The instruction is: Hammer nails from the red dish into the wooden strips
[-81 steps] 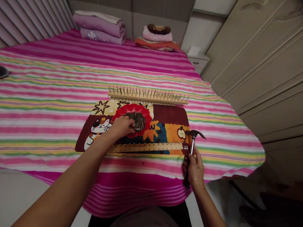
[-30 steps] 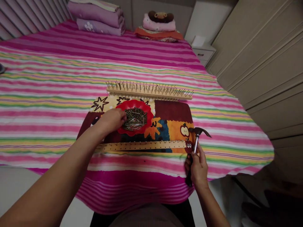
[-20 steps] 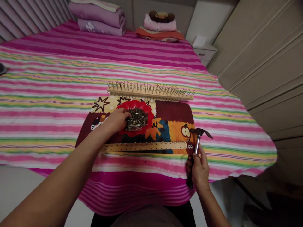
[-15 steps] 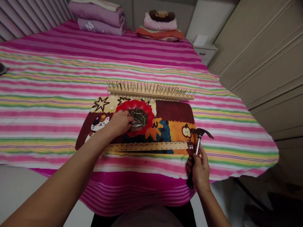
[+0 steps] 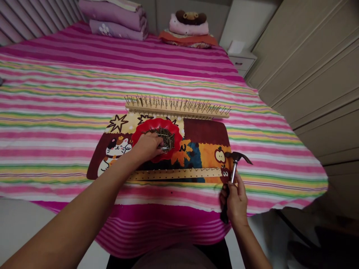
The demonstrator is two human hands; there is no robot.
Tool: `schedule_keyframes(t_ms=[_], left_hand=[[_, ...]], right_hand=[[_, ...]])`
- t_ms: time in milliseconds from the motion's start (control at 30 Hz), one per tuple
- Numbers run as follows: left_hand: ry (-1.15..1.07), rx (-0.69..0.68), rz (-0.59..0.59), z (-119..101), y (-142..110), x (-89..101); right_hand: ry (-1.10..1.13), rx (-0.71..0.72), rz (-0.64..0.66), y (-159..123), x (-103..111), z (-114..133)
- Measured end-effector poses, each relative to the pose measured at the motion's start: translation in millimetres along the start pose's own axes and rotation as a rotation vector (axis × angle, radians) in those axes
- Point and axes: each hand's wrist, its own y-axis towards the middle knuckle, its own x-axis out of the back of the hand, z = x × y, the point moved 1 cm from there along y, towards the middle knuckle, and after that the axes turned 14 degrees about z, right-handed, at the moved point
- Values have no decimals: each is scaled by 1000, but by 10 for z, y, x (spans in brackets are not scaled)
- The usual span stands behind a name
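Observation:
My left hand (image 5: pixel 149 146) reaches into a red scalloped bowl (image 5: pixel 137 130) and touches the heap of nails (image 5: pixel 169 139) there. Its fingers are curled down among the nails, and their tips are partly hidden. My right hand (image 5: pixel 237 200) grips a claw hammer (image 5: pixel 234 168) upright by its black and metal handle, head up. Between my hands lies a narrow wooden strip (image 5: pixel 179 173) with small nails or holes along it. Beyond the bowl, a longer wooden strip (image 5: pixel 176 110) bristles with many upright nails. Mat and bowl sit close in front of me.
A patterned mat (image 5: pixel 206 130) with a cat and apples lies under the bowl on a striped bedspread (image 5: pixel 56 112). Folded purple bedding (image 5: pixel 117 22) and a pillow stack (image 5: pixel 187 30) stand at the back. A white nightstand (image 5: pixel 242 61) and wardrobe doors (image 5: pixel 308 56) are at right.
My left hand has shifted slightly to the right, further over the nails in the bowl. My right hand and the hammer keep the same place. The view has moved a little.

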Motion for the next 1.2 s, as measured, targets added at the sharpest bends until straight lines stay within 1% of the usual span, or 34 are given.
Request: schedule_keyframes(t_ms=[67, 133, 333, 400, 467, 533, 567, 700, 800, 967, 1200], left_hand=[[-9, -45, -5, -21, 41, -15], [3, -62, 7, -45, 70, -28], [109, -59, 83, -150, 71, -24], [106, -42, 91, -166, 55, -12], [57, -21, 83, -146, 34, 5], [-58, -4, 78, -81, 6, 22], [-150, -6, 81, -34, -10, 30], [-640, -40, 89, 190, -101, 56], [-896, -11, 79, 325, -187, 73], [-1134, 39, 118, 438, -298, 84], [-1276, 17, 127, 527, -296, 59]], right_hand=[[-9, 2, -2, -4, -6, 4], [-15, 2, 2, -7, -13, 8], [2, -6, 0, -6, -17, 8], [18, -7, 3, -3, -12, -1], [36, -3, 8, 0, -8, -12], [42, 0, 8, 2, -6, -18], [38, -1, 8, 1, -6, -19], [18, -1, 6, -5, -11, -2], [23, 0, 5, -13, -22, 17], [12, 4, -8, -31, -49, 38], [14, -3, -13, -35, -52, 22]])
